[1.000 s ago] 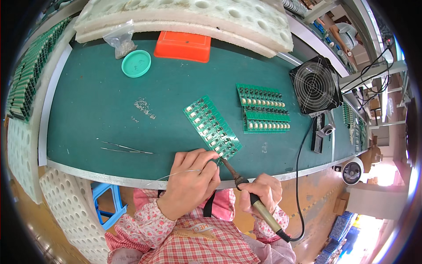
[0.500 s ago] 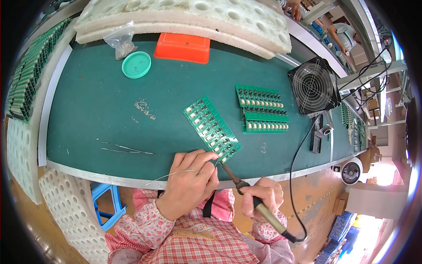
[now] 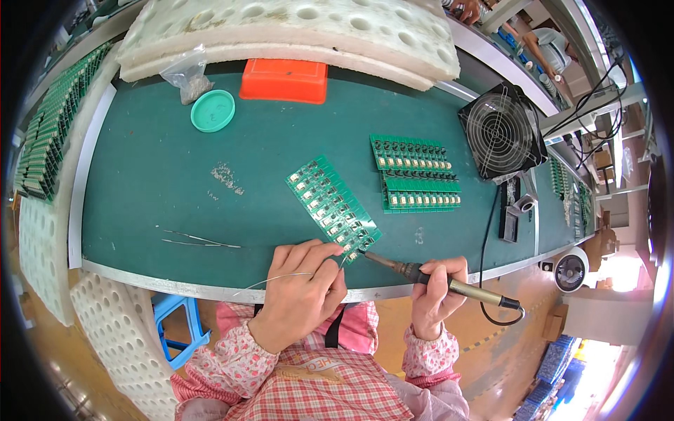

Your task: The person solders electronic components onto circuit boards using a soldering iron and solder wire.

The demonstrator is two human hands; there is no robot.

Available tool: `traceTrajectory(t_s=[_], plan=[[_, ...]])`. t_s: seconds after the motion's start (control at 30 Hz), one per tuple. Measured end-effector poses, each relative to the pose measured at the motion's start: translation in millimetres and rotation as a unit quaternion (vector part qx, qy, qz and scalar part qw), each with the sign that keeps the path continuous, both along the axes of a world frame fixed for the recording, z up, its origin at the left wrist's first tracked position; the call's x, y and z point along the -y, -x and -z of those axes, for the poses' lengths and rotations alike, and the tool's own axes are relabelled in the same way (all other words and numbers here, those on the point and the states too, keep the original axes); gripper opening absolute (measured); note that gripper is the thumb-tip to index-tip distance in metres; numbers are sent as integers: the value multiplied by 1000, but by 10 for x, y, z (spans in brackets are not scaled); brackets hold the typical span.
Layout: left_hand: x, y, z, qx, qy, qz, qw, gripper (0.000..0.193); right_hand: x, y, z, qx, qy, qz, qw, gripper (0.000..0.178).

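A green circuit board panel (image 3: 333, 205) with rows of small white and black parts lies slanted on the mat. My left hand (image 3: 303, 289) rests at its near end, fingers closed round a thin solder wire (image 3: 270, 278) whose tip reaches the board's near corner. In my right hand (image 3: 438, 297) is a soldering iron (image 3: 455, 285), held like a pen. Its tip touches or nearly touches the near end of the board, beside the left fingertips; exact contact is too small to tell.
More circuit boards (image 3: 419, 175) lie stacked to the right, near a black fan (image 3: 500, 131) and an iron stand (image 3: 511, 214). Farther back are an orange-red tray (image 3: 284, 81), a green lid (image 3: 213, 111) and a plastic bag (image 3: 191, 81). Tweezers (image 3: 200, 240) and tiny parts (image 3: 227, 178) lie left.
My right hand has moved up and right, turning the soldering iron flatter, its tip now slightly farther up the board's near end. My left hand has hardly moved.
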State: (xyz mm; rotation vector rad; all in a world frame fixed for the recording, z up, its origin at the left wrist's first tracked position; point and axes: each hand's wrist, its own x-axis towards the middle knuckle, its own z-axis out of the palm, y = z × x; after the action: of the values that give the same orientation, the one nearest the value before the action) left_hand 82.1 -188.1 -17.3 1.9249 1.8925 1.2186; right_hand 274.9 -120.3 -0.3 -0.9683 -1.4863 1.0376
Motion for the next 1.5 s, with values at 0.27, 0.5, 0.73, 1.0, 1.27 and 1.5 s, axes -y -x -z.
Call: traceTrajectory(t_s=[0.27, 0.5, 0.73, 1.0, 1.27, 1.5], plan=[[-3, -6, -5, -5, 14, -4, 1000, 15, -76, 121, 7, 23, 5, 4, 1000, 28], [-14, -6, -19, -13, 25, -7, 1000, 13, -107, 96, 29, 24, 34, -14, 999, 15], [-28, -5, -20, -17, 28, -5, 999, 14, -114, 88, 44, 16, 35, -22, 999, 16], [-19, -3, 2, 5, 10, -7, 1000, 19, -61, 138, 23, -10, 16, 58, 998, 28], [16, 21, -17, -8, 11, 27, 1000, 15, 0, 28, 64, -22, -7, 39, 999, 30], [9, -3, -15, -36, 9, 42, 998, 14, 52, 16, 97, -24, 7, 30, 999, 32]])
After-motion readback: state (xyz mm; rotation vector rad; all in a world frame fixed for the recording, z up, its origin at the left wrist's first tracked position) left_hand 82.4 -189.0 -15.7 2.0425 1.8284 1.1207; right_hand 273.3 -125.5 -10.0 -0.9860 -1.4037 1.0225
